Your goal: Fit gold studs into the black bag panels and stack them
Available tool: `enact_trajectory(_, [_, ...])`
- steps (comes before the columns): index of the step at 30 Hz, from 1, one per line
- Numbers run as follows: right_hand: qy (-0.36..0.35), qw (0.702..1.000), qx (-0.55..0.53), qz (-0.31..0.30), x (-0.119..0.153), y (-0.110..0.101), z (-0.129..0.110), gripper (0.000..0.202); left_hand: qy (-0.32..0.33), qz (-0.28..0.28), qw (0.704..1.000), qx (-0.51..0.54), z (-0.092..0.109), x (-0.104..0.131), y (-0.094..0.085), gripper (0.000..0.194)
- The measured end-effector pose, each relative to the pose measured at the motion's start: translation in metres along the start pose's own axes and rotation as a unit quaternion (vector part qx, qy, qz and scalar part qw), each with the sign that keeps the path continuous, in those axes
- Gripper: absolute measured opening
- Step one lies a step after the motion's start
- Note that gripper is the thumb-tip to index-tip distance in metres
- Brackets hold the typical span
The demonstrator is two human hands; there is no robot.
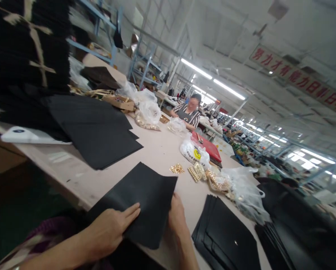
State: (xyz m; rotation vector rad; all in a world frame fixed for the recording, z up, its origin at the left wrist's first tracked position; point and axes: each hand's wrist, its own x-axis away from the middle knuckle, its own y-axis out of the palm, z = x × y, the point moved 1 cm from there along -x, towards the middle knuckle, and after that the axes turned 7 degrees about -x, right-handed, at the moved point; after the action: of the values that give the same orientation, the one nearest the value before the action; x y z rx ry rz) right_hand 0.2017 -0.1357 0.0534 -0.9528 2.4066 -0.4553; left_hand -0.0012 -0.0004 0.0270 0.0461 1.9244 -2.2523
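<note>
A black sheet of smooth, leather-like material (145, 187) lies at a slant in front of me at the near table edge, its far right corner slightly raised. My left hand (111, 228) rests on it from the near side, fingers stretched flat across its surface; the thumb is hidden. At the sheet's right edge, my right hand (177, 213) has its fingers closed on the border, partly behind it. To the right lies a stack of black pieces (226, 232), a small light spot on the top one. Left of the sheet is another pile of black sheets (97, 127).
Gold-coloured metal pieces (177, 168) lie loose beyond the sheet, near plastic bags (241, 187) and a red item (208, 146). A white device (32, 135) sits at the left table edge. A person in striped sleeves (189, 112) sits farther off. Tied black bundles (12, 48) rise at left.
</note>
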Motion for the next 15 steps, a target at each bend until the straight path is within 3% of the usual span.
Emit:
enact_trajectory(3, [0.040, 0.993, 0.103, 0.043, -0.026, -0.029, 0.036, 0.032, -0.028, -0.028, 0.999, 0.022, 0.003, 0.000, 0.003, 0.087])
enact_trajectory(6, [0.044, 0.988, 0.145, 0.041, -0.064, -0.037, 0.055, 0.033, -0.054, -0.081, 0.995, 0.037, 0.003, -0.001, -0.004, 0.095])
enact_trajectory(11, [0.002, 0.985, 0.172, -0.004, -0.121, -0.007, 0.061, 0.025, -0.067, -0.168, 0.982, 0.059, 0.003, -0.006, -0.013, 0.101])
enact_trajectory(15, [-0.012, 0.981, 0.191, -0.014, -0.143, 0.011, 0.062, 0.018, -0.061, -0.198, 0.976, 0.064, 0.000, -0.012, -0.017, 0.101])
